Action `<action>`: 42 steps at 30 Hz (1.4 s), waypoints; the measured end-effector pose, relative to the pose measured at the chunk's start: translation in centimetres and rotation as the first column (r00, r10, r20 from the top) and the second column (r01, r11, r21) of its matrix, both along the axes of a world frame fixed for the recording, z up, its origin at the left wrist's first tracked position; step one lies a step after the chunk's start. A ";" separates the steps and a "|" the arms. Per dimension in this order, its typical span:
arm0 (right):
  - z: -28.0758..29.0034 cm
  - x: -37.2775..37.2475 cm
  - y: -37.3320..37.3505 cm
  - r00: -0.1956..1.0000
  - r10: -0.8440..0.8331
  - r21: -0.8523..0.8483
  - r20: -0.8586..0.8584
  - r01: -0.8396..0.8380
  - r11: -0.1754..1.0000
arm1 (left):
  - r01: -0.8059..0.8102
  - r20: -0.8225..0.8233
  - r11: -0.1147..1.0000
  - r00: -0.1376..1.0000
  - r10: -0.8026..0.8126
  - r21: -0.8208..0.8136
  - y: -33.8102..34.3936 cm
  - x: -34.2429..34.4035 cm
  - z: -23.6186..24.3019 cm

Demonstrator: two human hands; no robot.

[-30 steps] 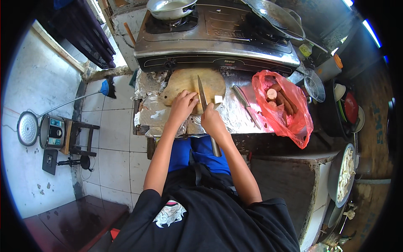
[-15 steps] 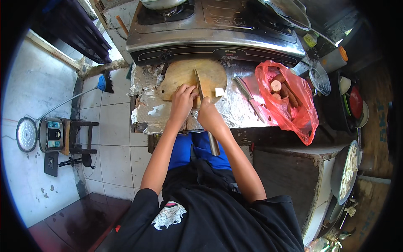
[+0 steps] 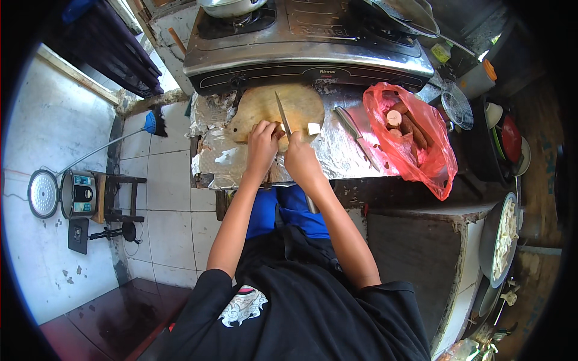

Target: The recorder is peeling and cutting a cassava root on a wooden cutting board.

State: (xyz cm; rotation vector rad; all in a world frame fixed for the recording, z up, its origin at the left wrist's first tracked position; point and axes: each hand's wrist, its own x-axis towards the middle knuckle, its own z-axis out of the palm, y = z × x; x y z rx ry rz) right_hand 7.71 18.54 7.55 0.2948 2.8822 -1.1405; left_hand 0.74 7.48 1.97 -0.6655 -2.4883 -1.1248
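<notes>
My right hand is wrapped round the handle of a large knife, its blade pointing away from me over a round wooden chopping board. My left hand pinches a brown-skinned piece of cassava at the board's near edge, beside the blade. Fingers partly hide the piece. Right of the knife, a white peeled chunk lies on the board. Farther right, a smaller knife rests on the foil-covered counter.
A red plastic bag holds several brown cassava roots. Behind the board stands a gas stove with a pot. At the right are a basin of pale cut pieces and a wire strainer. A rice cooker stands at the left.
The large knife's blade has tilted slightly left, and its handle end sits farther from me. Both hands stay by the cassava piece. The whole view has shifted a little.
</notes>
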 end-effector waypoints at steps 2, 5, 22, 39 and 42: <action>0.3 0.1 -0.1 1.000 0.003 -0.003 0.020 -0.003 1.000 | 0.006 -0.003 1.000 1.000 -0.006 -0.004 0.1 0.1 0.1; 0.8 0.1 -0.4 0.999 -0.004 -0.004 0.037 0.004 1.000 | -0.022 -0.020 1.000 1.000 0.022 -0.002 0.2 0.2 0.1; -1.1 -2.0 -0.1 1.000 -0.005 0.050 0.031 0.003 0.999 | 0.000 0.049 0.994 0.999 -0.005 0.105 -0.1 -0.1 -0.2; -0.3 -1.1 -0.2 0.999 0.049 0.040 0.016 -0.050 0.998 | -0.027 0.049 0.996 0.999 0.023 0.080 -0.4 -0.4 -0.8; -0.3 -1.7 0.1 0.984 0.079 -0.028 0.162 -0.075 0.997 | -0.015 0.131 0.986 0.991 -0.007 0.164 -0.2 -0.4 -0.2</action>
